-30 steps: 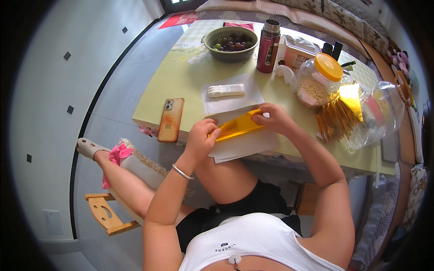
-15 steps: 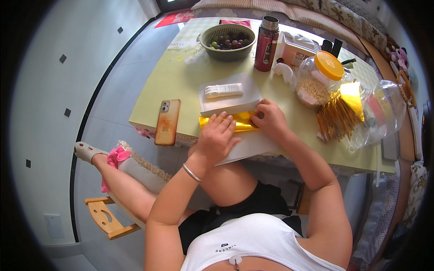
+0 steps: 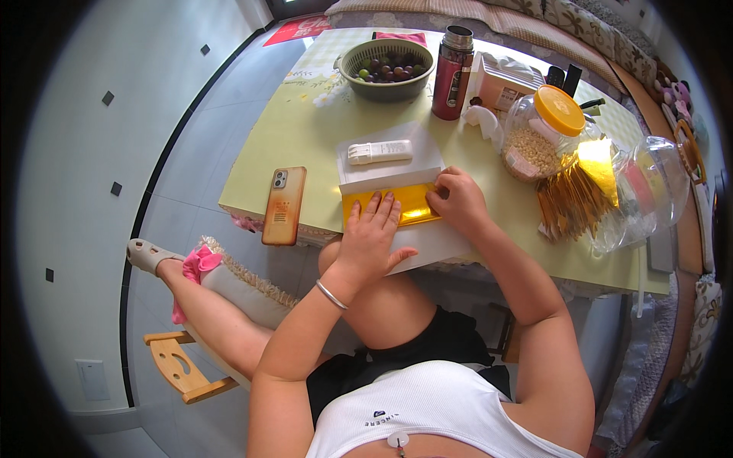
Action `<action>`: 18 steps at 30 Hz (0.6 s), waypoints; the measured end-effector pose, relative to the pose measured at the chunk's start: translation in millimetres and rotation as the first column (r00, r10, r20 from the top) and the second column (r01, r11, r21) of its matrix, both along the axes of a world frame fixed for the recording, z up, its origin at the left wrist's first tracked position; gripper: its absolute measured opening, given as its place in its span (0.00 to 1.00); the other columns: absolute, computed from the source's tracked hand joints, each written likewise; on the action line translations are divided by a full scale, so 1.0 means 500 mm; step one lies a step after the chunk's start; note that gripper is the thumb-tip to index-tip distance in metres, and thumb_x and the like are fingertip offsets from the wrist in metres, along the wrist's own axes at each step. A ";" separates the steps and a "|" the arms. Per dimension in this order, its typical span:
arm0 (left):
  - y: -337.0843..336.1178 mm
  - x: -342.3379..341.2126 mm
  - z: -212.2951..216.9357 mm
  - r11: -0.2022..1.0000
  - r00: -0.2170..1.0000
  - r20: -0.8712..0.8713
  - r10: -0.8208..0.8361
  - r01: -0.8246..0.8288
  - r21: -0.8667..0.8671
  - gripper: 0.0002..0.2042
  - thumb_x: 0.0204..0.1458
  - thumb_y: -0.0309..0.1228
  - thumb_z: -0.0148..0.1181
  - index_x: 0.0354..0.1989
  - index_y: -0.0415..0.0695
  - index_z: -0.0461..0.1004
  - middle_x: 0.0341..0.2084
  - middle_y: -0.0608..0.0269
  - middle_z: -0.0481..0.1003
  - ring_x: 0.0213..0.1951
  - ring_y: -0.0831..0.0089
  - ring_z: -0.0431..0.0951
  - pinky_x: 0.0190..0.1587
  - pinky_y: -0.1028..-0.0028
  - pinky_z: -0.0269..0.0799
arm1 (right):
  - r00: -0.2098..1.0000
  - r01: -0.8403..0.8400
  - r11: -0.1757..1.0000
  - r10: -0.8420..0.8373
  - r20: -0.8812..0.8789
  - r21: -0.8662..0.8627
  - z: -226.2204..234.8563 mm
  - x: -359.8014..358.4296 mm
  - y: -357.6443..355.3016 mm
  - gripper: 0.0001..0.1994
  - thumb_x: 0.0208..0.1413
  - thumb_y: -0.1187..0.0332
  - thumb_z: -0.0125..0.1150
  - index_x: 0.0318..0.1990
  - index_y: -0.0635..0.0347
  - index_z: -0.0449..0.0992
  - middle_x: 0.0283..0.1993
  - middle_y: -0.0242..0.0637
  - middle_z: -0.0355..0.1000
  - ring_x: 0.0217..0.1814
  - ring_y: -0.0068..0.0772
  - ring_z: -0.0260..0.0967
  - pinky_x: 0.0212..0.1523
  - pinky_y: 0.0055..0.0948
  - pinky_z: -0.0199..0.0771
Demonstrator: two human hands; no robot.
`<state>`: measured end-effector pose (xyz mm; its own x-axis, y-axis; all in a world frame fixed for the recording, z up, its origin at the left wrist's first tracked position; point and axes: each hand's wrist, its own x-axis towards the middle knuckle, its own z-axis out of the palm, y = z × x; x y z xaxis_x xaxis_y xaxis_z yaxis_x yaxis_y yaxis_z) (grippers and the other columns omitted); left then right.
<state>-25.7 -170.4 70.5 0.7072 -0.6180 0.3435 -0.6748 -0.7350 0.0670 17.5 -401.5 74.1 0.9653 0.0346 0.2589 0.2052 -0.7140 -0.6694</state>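
A strip of shiny gold foil paper (image 3: 413, 203) lies across a white paper sheet (image 3: 443, 243) near the table's front edge. My left hand (image 3: 372, 233) rests flat on the foil, fingers stretched and thumb apart. At the foil's right end, the bent fingers of my right hand (image 3: 460, 198) pinch its edge; the fingertips are partly hidden. Just beyond the foil, a white flat bottle (image 3: 380, 151) with a ribbed end lies on white paper (image 3: 421, 140).
Left is a phone (image 3: 284, 206). At the back stand a basket (image 3: 385, 90) of grapes, a red thermos (image 3: 453, 76) and a tissue box (image 3: 508, 80). On the right are a yellow-lidded jar (image 3: 534, 149), a gold foil stack (image 3: 573, 195) and a clear plastic container (image 3: 649, 187).
My left hand has slid a little toward me, its fingers flatter, so more of the gold foil shows. My right hand stays at the foil's right end.
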 end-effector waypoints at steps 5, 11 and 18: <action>-0.002 -0.004 0.002 0.999 1.000 -0.007 -0.017 0.017 0.033 0.39 0.54 0.64 0.53 0.68 0.49 0.66 0.66 0.41 0.63 0.68 0.42 0.61 0.65 0.37 0.54 | 0.991 0.031 0.995 -0.018 0.136 -0.092 0.001 -0.018 0.001 0.19 0.48 0.68 0.69 0.48 0.62 0.78 0.51 0.46 0.74 0.56 0.50 0.71 0.56 0.40 0.73; 0.009 -0.005 0.000 0.994 0.993 -0.116 -0.004 0.017 0.107 0.45 0.50 0.67 0.55 0.72 0.50 0.60 0.72 0.42 0.52 0.74 0.45 0.50 0.68 0.36 0.47 | 0.879 -0.340 0.772 0.464 0.111 -0.537 0.018 -0.089 0.071 0.39 0.61 0.46 0.56 0.71 0.66 0.59 0.77 0.51 0.51 0.82 0.49 0.41 0.80 0.48 0.35; 0.044 -0.035 0.013 0.968 0.927 -0.327 0.185 -0.115 0.224 0.55 0.49 0.71 0.51 0.77 0.44 0.44 0.76 0.45 0.40 0.78 0.53 0.36 0.72 0.38 0.30 | 0.909 -0.390 0.734 0.403 -0.106 -0.555 -0.007 -0.112 -0.013 0.46 0.62 0.37 0.49 0.75 0.66 0.49 0.80 0.51 0.43 0.83 0.46 0.35 0.80 0.45 0.35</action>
<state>-43.1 -148.4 77.1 0.8491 -0.5254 -0.0544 -0.5172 -0.8478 0.1169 -38.7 -407.9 70.6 0.8262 0.5558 0.0925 0.5629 -0.8073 -0.1773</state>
